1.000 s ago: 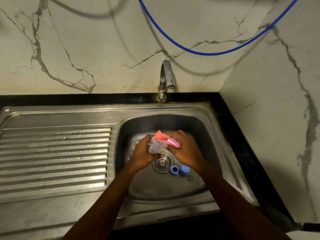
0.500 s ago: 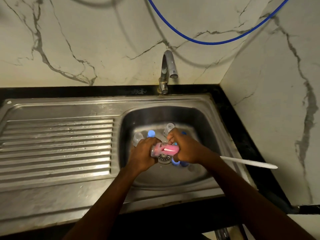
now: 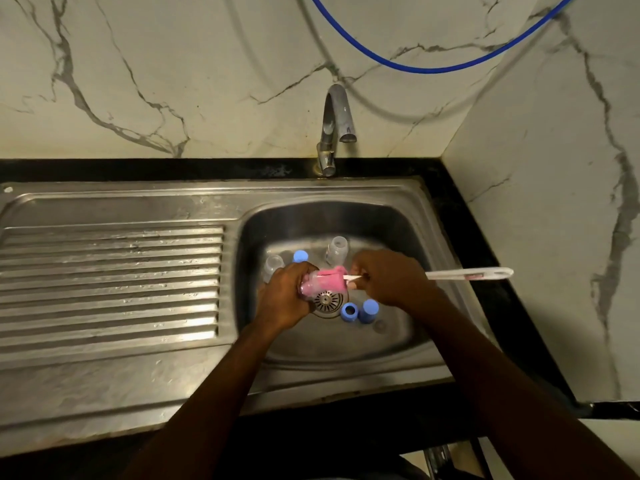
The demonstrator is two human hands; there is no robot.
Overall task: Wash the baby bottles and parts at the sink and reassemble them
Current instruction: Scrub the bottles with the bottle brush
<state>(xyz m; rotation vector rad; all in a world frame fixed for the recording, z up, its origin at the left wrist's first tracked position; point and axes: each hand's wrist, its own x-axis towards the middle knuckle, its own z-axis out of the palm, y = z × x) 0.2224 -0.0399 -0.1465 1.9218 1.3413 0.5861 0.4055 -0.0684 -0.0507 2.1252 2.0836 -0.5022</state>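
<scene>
- our left hand [image 3: 287, 299] curls round the clear bottle [image 3: 310, 289], over the drain [image 3: 327, 302].
- our right hand [image 3: 388, 282], at 3 o'clock, grips the brush [image 3: 464, 274].
- bottle seems light, wet, slippery: we hold its body.

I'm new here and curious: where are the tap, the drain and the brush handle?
tap [image 3: 328, 123]: head view, on the upright spout.
drain [image 3: 327, 301]: head view, on its metal strainer.
brush handle [image 3: 467, 274]: head view, on the white shaft's far part.
</scene>
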